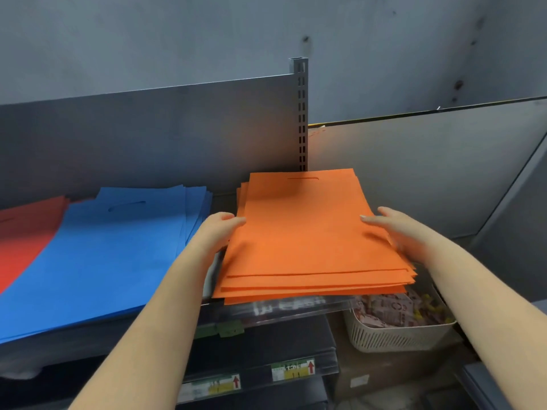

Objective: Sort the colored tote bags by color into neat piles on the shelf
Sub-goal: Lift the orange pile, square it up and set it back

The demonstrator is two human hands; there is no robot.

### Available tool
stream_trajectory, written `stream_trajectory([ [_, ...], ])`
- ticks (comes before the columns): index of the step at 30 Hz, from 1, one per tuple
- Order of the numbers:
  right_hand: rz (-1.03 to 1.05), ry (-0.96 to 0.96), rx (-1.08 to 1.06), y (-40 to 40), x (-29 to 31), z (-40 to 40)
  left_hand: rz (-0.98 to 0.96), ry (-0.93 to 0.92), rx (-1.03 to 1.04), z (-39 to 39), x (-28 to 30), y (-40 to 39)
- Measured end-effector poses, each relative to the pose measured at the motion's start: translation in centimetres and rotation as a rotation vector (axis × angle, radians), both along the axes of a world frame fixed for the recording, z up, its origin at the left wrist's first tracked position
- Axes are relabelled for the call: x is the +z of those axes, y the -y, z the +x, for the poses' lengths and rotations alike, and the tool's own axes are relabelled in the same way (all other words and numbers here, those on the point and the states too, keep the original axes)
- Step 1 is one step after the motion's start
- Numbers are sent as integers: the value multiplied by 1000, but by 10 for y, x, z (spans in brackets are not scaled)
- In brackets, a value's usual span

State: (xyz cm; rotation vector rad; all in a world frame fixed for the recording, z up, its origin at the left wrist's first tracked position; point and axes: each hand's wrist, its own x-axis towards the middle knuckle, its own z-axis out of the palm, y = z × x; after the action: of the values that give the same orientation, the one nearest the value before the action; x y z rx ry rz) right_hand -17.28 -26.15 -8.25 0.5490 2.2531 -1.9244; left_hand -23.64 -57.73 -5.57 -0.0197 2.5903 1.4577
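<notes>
Three bag piles (307,238) on grey shelf (220,202), grey wall (177,39) behind

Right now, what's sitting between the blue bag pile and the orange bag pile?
In the head view, only the left hand and a bare strip of shelf separate the blue pile and orange pile.

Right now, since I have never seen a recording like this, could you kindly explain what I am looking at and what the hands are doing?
There is no robot here: a person wears a camera on the head, looking forward and down at their own bare arms. Three piles of flat tote bags lie on a shelf: red bags far left, blue bags in the middle, orange bags on the right. The left hand touches the orange pile's left edge and the right hand its right edge, fingers fairly straight, apparently squaring it up. Below, to the right, sits a white basket of packets.
</notes>
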Motion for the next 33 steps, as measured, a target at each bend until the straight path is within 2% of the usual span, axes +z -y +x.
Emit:
stream_trajectory([
  [2, 9, -6, -42, 1, -2, -4, 27, 9, -5, 1, -1, -4],
  [8, 70, -90, 63, 8, -5, -10, 84, 58, 13, 4, -5, -11],
  [12, 22, -31, -94, 5, -11, -17, 317, 126, 131, -3, -4, 0],
  [15, 68, -51, -41, 11, -7, -22, 208, 132, 146, -8, -6, 4],
  [19, 199, -280, 51, 20, 5, -21, 105, 124, 109, -12, -4, 9],
  [21, 97, -394, 86, 22, 8, -16, 149, 121, 125, -12, -4, 10],
  [23, -80, -495, 77, 24, 12, -11, 303, 141, 158, -9, 2, 10],
  [26, -296, -592, 86, 25, 24, -7, 574, 191, 87, 0, 24, 9],
  [27, -331, -603, 107, 27, 32, -7, 614, 126, 43, 0, 30, 9],
  [29, -328, -627, 128, 31, 49, -13, 604, -129, -3, -2, 45, 7],
  [31, -247, -681, 108, 37, 70, -26, 570, -366, 12, -7, 62, 5],
  [33, -159, -750, 65, 47, 92, -41, 532, -522, 29, -14, 81, 3],
])
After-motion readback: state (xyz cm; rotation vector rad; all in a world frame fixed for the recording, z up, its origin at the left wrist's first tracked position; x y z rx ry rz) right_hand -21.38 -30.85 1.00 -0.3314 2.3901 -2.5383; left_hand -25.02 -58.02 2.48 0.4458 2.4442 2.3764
